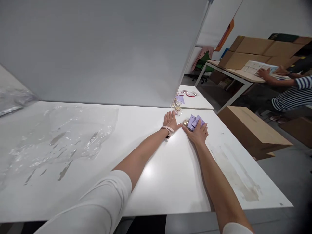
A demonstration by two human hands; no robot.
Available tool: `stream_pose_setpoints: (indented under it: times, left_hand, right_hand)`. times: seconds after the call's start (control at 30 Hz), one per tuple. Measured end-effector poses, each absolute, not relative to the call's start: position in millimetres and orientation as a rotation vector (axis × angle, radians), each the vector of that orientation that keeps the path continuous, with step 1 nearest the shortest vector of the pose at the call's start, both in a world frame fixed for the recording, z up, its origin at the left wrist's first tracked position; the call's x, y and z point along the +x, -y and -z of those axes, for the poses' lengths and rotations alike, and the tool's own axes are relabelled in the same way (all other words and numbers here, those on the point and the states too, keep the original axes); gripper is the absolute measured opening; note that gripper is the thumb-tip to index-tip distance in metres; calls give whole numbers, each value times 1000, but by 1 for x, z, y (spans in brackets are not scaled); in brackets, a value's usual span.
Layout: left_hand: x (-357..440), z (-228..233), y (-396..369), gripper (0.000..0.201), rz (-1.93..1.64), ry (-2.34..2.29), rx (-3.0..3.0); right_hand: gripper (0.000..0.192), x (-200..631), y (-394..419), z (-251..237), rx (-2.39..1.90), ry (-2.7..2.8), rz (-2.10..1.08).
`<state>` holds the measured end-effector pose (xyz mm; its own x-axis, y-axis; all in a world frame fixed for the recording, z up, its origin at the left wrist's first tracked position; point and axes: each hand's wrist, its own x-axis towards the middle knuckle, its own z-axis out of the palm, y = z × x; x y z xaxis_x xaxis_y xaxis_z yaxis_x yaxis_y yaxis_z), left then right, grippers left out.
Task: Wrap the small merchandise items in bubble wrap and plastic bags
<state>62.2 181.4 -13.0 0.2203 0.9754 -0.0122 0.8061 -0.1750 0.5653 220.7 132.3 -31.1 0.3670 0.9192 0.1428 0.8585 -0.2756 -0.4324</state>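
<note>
Right hand (198,132) closed on purple cards (195,122), left hand (171,119) flat on table (156,175)

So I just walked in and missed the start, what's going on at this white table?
A person stretches both arms across the white table toward its far edge. The right hand rests on a small bunch of purple cards. The left hand lies flat beside them, next to small packets by the grey partition. Crumpled clear plastic sheet lies to the left. Further back, another person in a striped top handles things on a separate table.
</note>
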Motion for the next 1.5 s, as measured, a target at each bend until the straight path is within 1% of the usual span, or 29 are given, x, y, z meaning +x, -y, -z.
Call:
stream_pose_setpoints:
  times: [0.13, 0.2, 0.27, 0.3, 0.43, 0.47, 0.53, 0.6, 0.67, 0.73, 0.8, 0.87, 0.9, 0.93, 0.97, 1.03, 1.1, 1.13, 1.17, 1.2, 1.23, 1.3, 1.37, 1.4, 1.43, 1.5]
  left_hand:
    - [76, 22, -225, 79, -539, -1527, 2138]
    - [79, 25, -243, 70, -563, -1489, 2175]
    - [80, 26, -257, 69, -606, -1495, 2186]
    - [80, 26, -261, 71, -627, -1506, 2186]
    - [71, 27, -257, 83, -683, -1498, 2198]
    - [67, 27, -251, 85, -707, -1489, 2198]
    - [59, 28, -234, 84, -767, -1488, 2176]
    - [49, 27, -211, 73, -783, -1515, 2150]
    - [38, 22, -183, 57, -693, -1515, 2169]
    - [20, 12, -150, 47, -526, -1457, 2208]
    - [-10, -1, -114, 40, -385, -1347, 2225]
    - [-57, -18, -74, 36, -328, -1274, 2241]
    - [-87, -26, -53, 38, -321, -1284, 2247]
    - [-119, -34, -33, 42, -340, -1352, 2314]
    - [-154, -41, -14, 45, -359, -1531, 2334]
    - [-224, -49, 17, 56, -368, -2043, 2180]
    - [-284, -48, 38, 82, -314, -2421, 1850]
    - [-306, -44, 45, 94, -279, -2490, 1684]
    - [-324, -38, 50, 99, -272, -2509, 1548]
    - [-335, -31, 52, 98, -294, -2494, 1460]
    - [-342, -24, 53, 89, -351, -2468, 1426]
    - [-345, -10, 50, 57, -553, -2409, 1474]
    - [-341, -1, 46, 24, -742, -2366, 1542]
    - [-340, 1, 46, 14, -797, -2357, 1549]
    - [-340, 2, 46, 11, -839, -2354, 1533]
    - [-347, -1, 53, 18, -947, -2365, 1464]
  right_hand:
    - [92, 217, -186, 37, -2159, 1559, -145]
    - [84, 216, -213, 37, -2145, 1603, -150]
    - [82, 215, -235, 35, -2120, 1664, -184]
    - [85, 215, -244, 33, -2103, 1686, -210]
    - [102, 218, -254, 28, -2008, 1555, -259]
    - [101, 219, -250, 28, -1968, 1475, -247]
    - [93, 220, -237, 28, -1860, 1340, -175]
    - [80, 216, -217, 30, -1752, 1267, -49]
    - [67, 208, -196, 31, -1685, 1247, 88]
    - [56, 195, -173, 33, -1636, 1316, 180]
    - [50, 177, -152, 34, -1569, 1463, 233]
    - [48, 155, -132, 35, -1475, 1646, 240]
    - [46, 141, -122, 35, -1424, 1742, 224]
    - [45, 126, -113, 35, -1371, 1847, 193]
    - [45, 108, -105, 35, -1320, 1947, 153]
    - [48, 65, -91, 34, -1236, 2109, 49]
    - [54, 13, -81, 32, -1198, 2171, -90]
    - [58, -16, -77, 30, -1207, 2161, -182]
    - [61, -47, -73, 28, -1240, 2126, -290]
    - [65, -78, -69, 25, -1298, 2069, -408]
    - [67, -109, -65, 23, -1343, 2010, -516]
    - [69, -167, -54, 19, -1333, 1946, -701]
    - [67, -216, -40, 17, -1186, 1969, -957]
    - [63, -236, -32, 16, -1075, 1963, -1098]
    - [60, -252, -24, 16, -957, 1930, -1235]
    - [56, -275, -10, 15, -749, 1789, -1452]
